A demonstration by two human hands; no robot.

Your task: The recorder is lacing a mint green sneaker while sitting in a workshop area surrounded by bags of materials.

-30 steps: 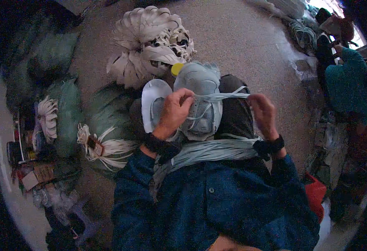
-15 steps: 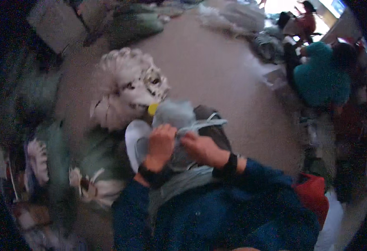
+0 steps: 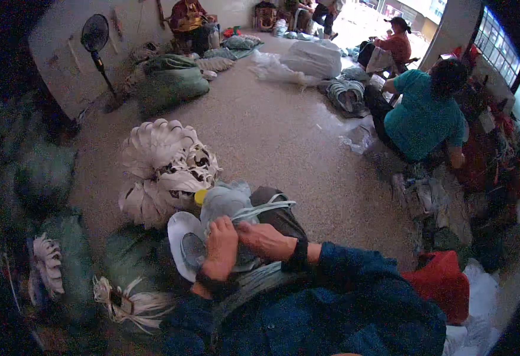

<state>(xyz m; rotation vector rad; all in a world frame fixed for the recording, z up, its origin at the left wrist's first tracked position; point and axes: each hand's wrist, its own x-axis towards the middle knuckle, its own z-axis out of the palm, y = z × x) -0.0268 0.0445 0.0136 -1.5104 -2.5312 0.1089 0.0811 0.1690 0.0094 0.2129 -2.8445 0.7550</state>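
Observation:
My left hand and my right hand meet in front of my lap, fingers bent and pressed close together. Both grip at the near edge of a pale grey-blue cloth piece; what exactly lies between the fingertips is hidden. Pale strips stick out to the right beyond my right hand, over a dark bundle. Beside my left hand stands a white rounded piece with a grey oval centre. A yellow round thing shows behind the cloth.
Stacked cream curved pieces lie on the floor ahead. Green sacks and a fan stand far left. A person in teal sits to the right; others sit farther back. A red bag is at my right.
The view has tilted up, and the blur is gone. More of the room's far end shows. My hands stay together at the cloth, the right one now nearer the left.

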